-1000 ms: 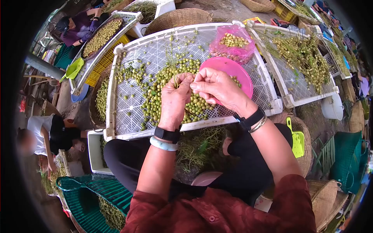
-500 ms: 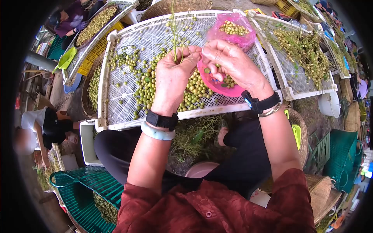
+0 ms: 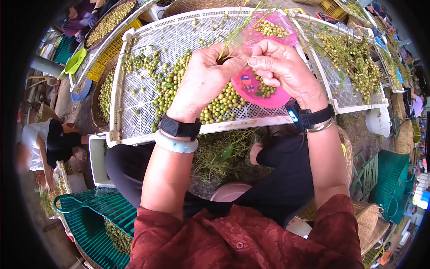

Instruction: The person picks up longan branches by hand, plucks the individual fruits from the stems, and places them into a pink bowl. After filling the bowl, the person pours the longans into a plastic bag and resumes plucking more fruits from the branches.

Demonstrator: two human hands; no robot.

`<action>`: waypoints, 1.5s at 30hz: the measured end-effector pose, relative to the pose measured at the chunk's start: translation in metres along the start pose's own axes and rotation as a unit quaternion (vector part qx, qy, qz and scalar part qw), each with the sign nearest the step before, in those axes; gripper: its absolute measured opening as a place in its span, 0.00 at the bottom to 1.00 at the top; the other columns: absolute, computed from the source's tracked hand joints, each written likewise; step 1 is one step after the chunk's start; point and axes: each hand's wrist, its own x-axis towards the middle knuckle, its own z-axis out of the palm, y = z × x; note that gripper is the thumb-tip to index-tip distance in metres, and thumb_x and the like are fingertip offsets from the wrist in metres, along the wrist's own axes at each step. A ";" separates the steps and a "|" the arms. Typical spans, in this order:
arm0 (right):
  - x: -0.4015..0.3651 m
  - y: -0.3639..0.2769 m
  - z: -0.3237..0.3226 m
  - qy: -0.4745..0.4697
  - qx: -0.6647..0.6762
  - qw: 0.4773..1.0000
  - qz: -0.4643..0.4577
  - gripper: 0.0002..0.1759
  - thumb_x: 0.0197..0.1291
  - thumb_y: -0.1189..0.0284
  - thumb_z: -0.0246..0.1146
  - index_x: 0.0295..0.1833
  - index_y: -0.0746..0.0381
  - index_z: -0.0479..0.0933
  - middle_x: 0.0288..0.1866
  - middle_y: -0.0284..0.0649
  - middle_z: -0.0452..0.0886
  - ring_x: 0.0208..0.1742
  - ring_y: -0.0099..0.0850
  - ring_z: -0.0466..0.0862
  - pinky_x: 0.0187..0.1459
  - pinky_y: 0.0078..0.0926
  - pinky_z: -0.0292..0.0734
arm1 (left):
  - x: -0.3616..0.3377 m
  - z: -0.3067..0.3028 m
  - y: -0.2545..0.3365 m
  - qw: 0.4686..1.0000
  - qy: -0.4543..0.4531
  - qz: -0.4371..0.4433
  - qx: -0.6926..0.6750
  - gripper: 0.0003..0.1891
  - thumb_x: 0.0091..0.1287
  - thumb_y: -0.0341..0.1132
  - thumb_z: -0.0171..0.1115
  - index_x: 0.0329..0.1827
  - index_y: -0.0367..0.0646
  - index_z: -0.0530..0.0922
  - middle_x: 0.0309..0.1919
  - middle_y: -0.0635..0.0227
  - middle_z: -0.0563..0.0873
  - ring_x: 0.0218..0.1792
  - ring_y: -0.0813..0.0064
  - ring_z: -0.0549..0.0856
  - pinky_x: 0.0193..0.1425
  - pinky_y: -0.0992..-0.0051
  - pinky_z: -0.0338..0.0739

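My left hand (image 3: 207,76) pinches a thin green stem (image 3: 236,32) between thumb and fingers, and the stem's upper part leans to the right. Close against those fingertips, my right hand (image 3: 289,72) is closed in a pinch; anything between its fingers is too small to make out. Under the right hand lies a pink plate (image 3: 264,101) with a cartoon print and some small round fruits (image 3: 266,90). Many green-yellow fruits (image 3: 219,107) are spread over a white perforated tray (image 3: 143,114) below both hands.
A pink plastic bag (image 3: 290,39) of fruits sits behind the plate. To the right, another white tray (image 3: 333,85) carries fruit-bearing branches (image 3: 354,58). A green basket (image 3: 96,219) stands at lower left, a pink basin (image 3: 230,192) between the legs. Another person (image 3: 38,143) is at left.
Both hands have shifted to the right, still close together. The stem in my left hand has tipped from nearly upright to slanting right. My right fingers have drawn in more tightly.
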 end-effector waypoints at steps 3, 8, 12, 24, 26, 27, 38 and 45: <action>-0.002 -0.005 0.000 0.006 0.030 0.999 0.015 0.06 0.62 0.72 0.62 0.39 0.62 0.74 0.25 0.26 0.70 0.21 0.12 0.66 0.18 0.10 0.58 | -0.002 0.000 0.006 1.000 -0.019 -0.005 0.024 0.08 0.64 0.31 0.63 0.43 0.35 0.81 0.34 0.72 0.85 0.36 0.86 0.79 0.43 0.84 0.74; -0.002 -0.004 0.003 0.018 -0.012 1.000 0.018 0.06 0.63 0.73 0.62 0.39 0.63 0.74 0.26 0.28 0.71 0.21 0.12 0.67 0.17 0.09 0.58 | -0.004 0.004 0.004 0.992 0.017 0.016 0.122 0.07 0.62 0.27 0.63 0.42 0.34 0.80 0.32 0.73 0.85 0.34 0.86 0.80 0.40 0.84 0.74; -0.001 -0.004 0.004 0.011 -0.012 1.000 0.007 0.06 0.62 0.73 0.62 0.39 0.63 0.73 0.25 0.28 0.71 0.21 0.12 0.67 0.17 0.09 0.59 | -0.004 0.009 -0.011 0.997 0.059 0.038 0.006 0.06 0.63 0.27 0.62 0.41 0.36 0.80 0.32 0.75 0.84 0.33 0.86 0.79 0.40 0.84 0.74; 0.008 0.037 -0.046 0.178 -0.427 0.883 -0.086 0.14 0.64 0.68 0.59 0.51 0.64 0.79 0.44 0.37 0.83 0.48 0.25 0.80 0.50 0.21 0.73 | -0.063 -0.009 -0.045 0.955 0.012 -0.229 -0.187 0.09 0.70 0.37 0.54 0.48 0.44 0.75 0.27 0.78 0.77 0.21 0.90 0.65 0.22 0.88 0.55; 0.008 0.032 -0.039 0.174 -0.343 0.921 -0.057 0.14 0.65 0.67 0.59 0.50 0.64 0.79 0.44 0.36 0.82 0.47 0.24 0.80 0.49 0.20 0.73 | -0.071 -0.012 -0.054 0.939 0.019 -0.250 -0.237 0.09 0.70 0.36 0.53 0.48 0.45 0.75 0.26 0.78 0.76 0.21 0.90 0.65 0.22 0.88 0.55; 0.008 0.029 -0.032 0.171 -0.301 0.937 -0.040 0.14 0.65 0.67 0.59 0.50 0.64 0.79 0.43 0.35 0.82 0.47 0.24 0.80 0.49 0.20 0.73 | -0.074 -0.012 -0.055 0.934 0.024 -0.258 -0.245 0.08 0.70 0.36 0.53 0.48 0.45 0.75 0.26 0.78 0.76 0.21 0.90 0.64 0.22 0.88 0.55; 0.017 0.020 0.015 0.050 -0.276 0.960 0.022 0.19 0.67 0.59 0.57 0.53 0.63 0.74 0.39 0.32 0.80 0.39 0.21 0.81 0.40 0.20 0.75 | -0.120 -0.013 -0.060 0.970 -0.050 -0.227 -0.075 0.10 0.68 0.33 0.55 0.49 0.41 0.77 0.28 0.80 0.76 0.27 0.89 0.70 0.31 0.86 0.65; 0.006 0.033 0.030 -0.043 -0.622 0.782 0.002 0.25 0.52 0.68 0.68 0.56 0.61 0.70 0.46 0.46 0.77 0.46 0.38 0.80 0.50 0.33 0.75 | -0.170 -0.003 -0.137 0.912 -0.184 -0.212 0.300 0.25 0.53 0.37 0.65 0.55 0.37 0.74 0.46 0.50 0.78 0.49 0.54 0.77 0.56 0.63 0.71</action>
